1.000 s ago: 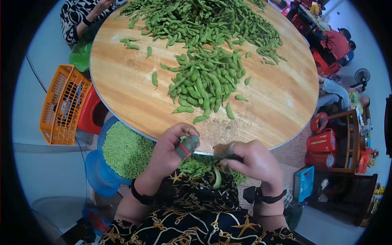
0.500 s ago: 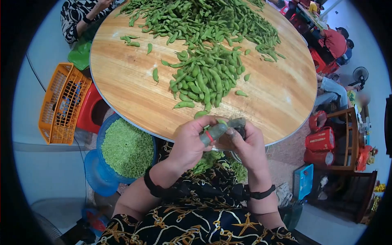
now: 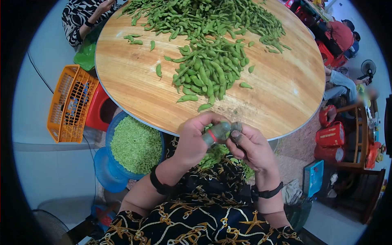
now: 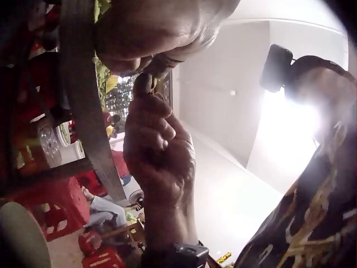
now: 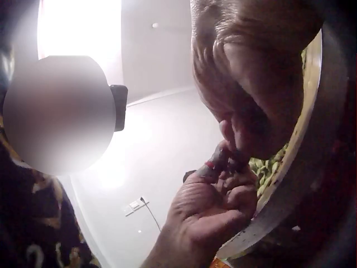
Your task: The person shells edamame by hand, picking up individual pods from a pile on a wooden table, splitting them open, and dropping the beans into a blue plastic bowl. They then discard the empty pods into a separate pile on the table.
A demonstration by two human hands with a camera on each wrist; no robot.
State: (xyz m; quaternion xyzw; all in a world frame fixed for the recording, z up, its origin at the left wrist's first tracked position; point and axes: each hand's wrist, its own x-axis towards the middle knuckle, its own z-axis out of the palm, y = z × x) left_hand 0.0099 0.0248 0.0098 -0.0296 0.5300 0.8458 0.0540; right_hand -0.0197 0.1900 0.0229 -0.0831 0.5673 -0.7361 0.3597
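My left hand and right hand meet at the near table edge. Both pinch a green pod, mostly hidden by the fingertips. A grey-green cover with a red band wraps the left thumb; the right fingertips have a dark grey covering too. Seen from the left wrist, the right hand has curled fingers touching the left one. From the right wrist, the left hand shows its banded thumb. Beyond them a heap of pods lies on the round wooden table.
A blue basin of shelled green beans stands at the left, near an orange crate and a red stool. More pods lie below the table edge by the lap. Another person's arm is at the upper left.
The hands were apart and have come together at the table edge. A loose pod near that edge has left the tabletop. The right hand's fingers now meet the left thumb.
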